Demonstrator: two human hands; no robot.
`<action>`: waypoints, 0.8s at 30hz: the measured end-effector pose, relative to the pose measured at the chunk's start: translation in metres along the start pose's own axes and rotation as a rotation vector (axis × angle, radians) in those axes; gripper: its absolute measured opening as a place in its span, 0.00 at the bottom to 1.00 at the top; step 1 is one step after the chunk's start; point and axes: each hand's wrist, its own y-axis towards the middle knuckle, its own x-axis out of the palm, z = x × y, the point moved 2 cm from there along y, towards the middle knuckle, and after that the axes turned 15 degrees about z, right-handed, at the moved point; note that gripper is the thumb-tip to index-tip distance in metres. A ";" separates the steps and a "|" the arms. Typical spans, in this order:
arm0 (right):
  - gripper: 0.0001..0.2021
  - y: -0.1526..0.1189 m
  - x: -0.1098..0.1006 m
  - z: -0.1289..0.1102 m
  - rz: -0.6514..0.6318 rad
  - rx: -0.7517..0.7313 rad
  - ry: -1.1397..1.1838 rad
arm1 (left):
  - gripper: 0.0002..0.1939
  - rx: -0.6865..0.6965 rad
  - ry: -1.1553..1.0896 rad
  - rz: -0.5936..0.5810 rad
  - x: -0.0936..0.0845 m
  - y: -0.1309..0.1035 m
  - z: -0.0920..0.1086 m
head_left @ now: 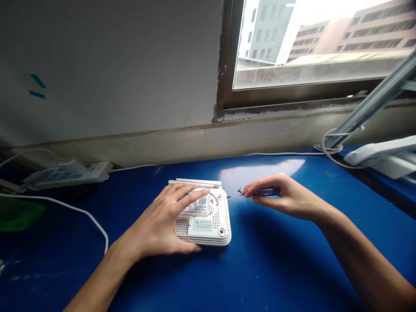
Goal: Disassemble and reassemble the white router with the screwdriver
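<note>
A white router (216, 219) lies upside down on the blue table, its labels and vent holes facing up and its antennas (195, 183) folded along the far side. My left hand (162, 216) grips it from the left, fingers over the top and thumb along the near edge. In my right hand (282, 195) is a screwdriver (264, 192) with a dark handle, held nearly level. Its thin shaft points left, and the tip is at the router's far right corner; whether it touches is hard to tell. Small dark screws (239, 190) lie just beyond the shaft.
A power strip (74, 173) with a plug and white cables sits at the back left. Green plastic (21, 214) lies at the left edge. On the right, a slanted metal post (364, 104) has a cable wound round its foot, beside a white object (386, 156).
</note>
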 end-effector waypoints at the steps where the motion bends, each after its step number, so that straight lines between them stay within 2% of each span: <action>1: 0.09 -0.001 0.000 -0.003 -0.007 -0.011 -0.017 | 0.59 0.006 0.002 -0.001 0.000 0.000 0.000; 6: 0.08 -0.012 -0.002 -0.019 -0.115 -0.038 -0.108 | 0.60 0.001 0.035 -0.010 0.001 0.001 0.001; 10: 0.08 -0.015 -0.002 -0.028 -0.134 -0.057 -0.129 | 0.59 0.004 0.050 -0.012 0.002 0.002 0.004; 19: 0.08 -0.014 -0.002 -0.025 -0.129 -0.047 -0.065 | 0.59 -0.024 0.073 0.036 0.006 0.002 0.006; 24: 0.06 -0.014 0.001 -0.025 -0.186 -0.011 -0.029 | 0.61 -0.054 0.093 0.027 0.006 0.002 0.008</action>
